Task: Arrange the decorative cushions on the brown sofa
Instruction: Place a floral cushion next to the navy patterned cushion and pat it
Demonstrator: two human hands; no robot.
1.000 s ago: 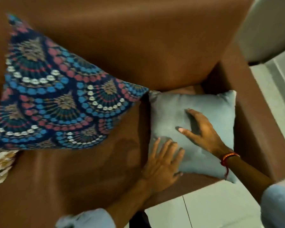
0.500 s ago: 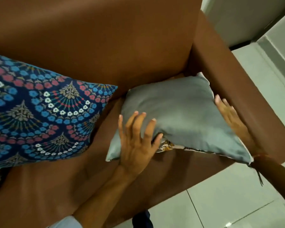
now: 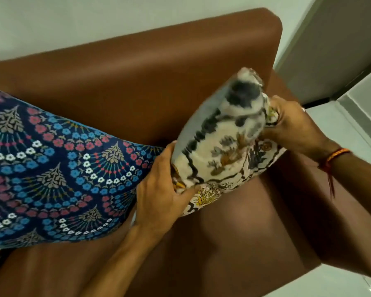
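We've got the small cushion (image 3: 221, 146) up off the seat and flipped floral-side out, left hand (image 3: 159, 196) and right hand (image 3: 291, 127) both clamped on its edges, at the sofa's (image 3: 159, 82) right corner, ready for standing.

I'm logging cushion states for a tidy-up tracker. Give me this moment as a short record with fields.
held item: small cushion, floral face up, grey face behind, lifted over the seat
left hand: grips its lower left corner
right hand: grips its right edge
other cushion: blue patterned cushion leaning on the backrest, left
sofa: brown, seat corner bare
motion: held cushion blurred
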